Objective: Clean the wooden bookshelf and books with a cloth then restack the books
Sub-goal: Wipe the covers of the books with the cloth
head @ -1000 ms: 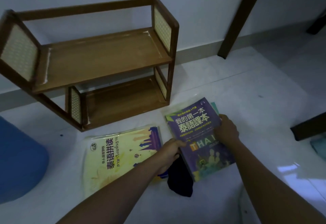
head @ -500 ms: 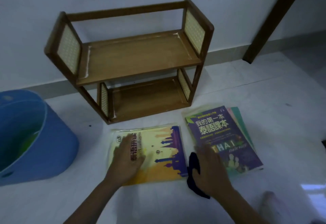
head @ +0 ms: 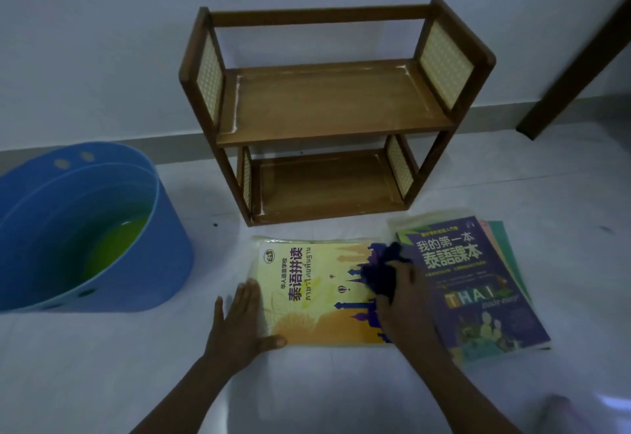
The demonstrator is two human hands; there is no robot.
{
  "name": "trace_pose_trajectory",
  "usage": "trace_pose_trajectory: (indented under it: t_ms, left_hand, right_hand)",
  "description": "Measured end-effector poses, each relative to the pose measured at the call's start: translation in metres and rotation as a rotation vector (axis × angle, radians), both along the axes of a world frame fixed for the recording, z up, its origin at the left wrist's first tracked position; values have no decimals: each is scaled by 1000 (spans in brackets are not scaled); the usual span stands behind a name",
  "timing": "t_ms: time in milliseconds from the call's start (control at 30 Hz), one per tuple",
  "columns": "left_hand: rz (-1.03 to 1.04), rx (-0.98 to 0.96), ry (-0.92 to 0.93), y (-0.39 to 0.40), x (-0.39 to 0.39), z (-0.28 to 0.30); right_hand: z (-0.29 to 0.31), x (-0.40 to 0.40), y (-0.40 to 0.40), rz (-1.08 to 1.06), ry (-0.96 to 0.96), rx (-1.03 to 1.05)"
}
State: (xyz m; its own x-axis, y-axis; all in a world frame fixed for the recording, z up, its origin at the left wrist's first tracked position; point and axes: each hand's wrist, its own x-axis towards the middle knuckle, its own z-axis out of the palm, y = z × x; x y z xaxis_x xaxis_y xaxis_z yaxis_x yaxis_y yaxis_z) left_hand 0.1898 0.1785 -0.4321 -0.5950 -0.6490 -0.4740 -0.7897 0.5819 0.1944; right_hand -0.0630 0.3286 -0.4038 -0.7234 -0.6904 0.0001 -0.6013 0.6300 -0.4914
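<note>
**Cloth now on the yellow book**

White floor [head: 102, 382] and pale wall frame the empty two-tier wooden bookshelf [head: 327, 109], beyond both hands. Half a second ago the right hand [head: 404, 300] lay at the purple stack [head: 478, 297]; now its grip, closed around the dark bunched cloth [head: 380, 273], presses the yellow paperback [head: 317, 293] directly beneath. Wiping has likely begun. Left hand [head: 239, 324], flat and open, steadies the cover's near-left corner.

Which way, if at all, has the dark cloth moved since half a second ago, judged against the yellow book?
Yes. The dark cloth, held in the right hand, has moved from beside the yellow book's lower right edge up onto its cover, toward the bookshelf.
</note>
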Motion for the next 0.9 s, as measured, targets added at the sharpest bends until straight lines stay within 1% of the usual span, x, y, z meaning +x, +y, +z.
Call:
trace_pose_trajectory:
  t_ms: [67, 100, 133, 200, 233, 267, 300, 333, 400, 433, 467, 500, 533, 600, 633, 667, 700, 733, 833, 867, 900]
  left_hand:
    - [-2, 5, -25, -1, -1, -1]
    - [2, -7, -31, -1, -3, -2]
    - [-20, -41, -52, -1, -2, -3]
    - [-44, -72, -45, 2, 1, -13]
    - [-45, -97, -52, 3, 2, -12]
    - [-33, -92, -95, 1, 1, -7]
    - [-23, -54, -112, 0, 1, -4]
    - [-27, -69, -88, 0, -2, 0]
    - [17, -60, -63, 3, -5, 1]
    - [7, -84, -59, 2, -6, 1]
    - [-8, -108, -96, 2, -7, 1]
    - [-9, -125, -121, 1, -8, 1]
    - [-3, -122, -129, 2, -9, -2]
    - [-24, -137, -114, 3, -9, -8]
    - [-22, -98, -133, 3, -9, -7]
    - [-12, -59, -139, 4, -7, -5]
    - [1, -35, -132, 3, -5, -9]
    - [10, -28, -124, 2, -5, -10]
    - [12, -38, -98, 1, -3, -16]
    - [18, -46, -93, -1, -5, -22]
    - [29, -52, -96, -1, -7, -22]
  right_hand:
    - [-11, 44, -14, 109, 42, 130]
    - [-16, 71, -18, 185, 39, 144]
    - [-21, 97, -21, 288, 53, 111]
    - [-23, 137, -26, 589, 53, 20]
    - [-24, 138, -33, 714, 88, -14]
    - [-26, 126, -42, 776, 137, -6]
    - [-29, 105, -51, 744, 171, 15]
    - [-29, 79, -61, 639, 166, 67]
    - [-28, 32, -78, 278, 94, 122]
    - [-23, 23, -84, 145, 32, 158]
    - [-15, 28, -92, 112, 5, 190]
    - [-10, 44, -98, 174, 11, 193]
    - [-6, 66, -102, 318, 17, 180]
    - [-5, 112, -98, 689, 18, 126]
    - [-5, 121, -92, 793, 19, 96]
    - [-4, 115, -86, 799, 8, 85]
    - [-6, 99, -79, 732, -10, 81]
    - [-9, 78, -71, 622, -27, 85]
    - [-18, 8, -27, 163, 25, 122]
    - [-16, 3, -16, 96, 67, 155]
    - [-15, 15, -10, 112, 64, 194]
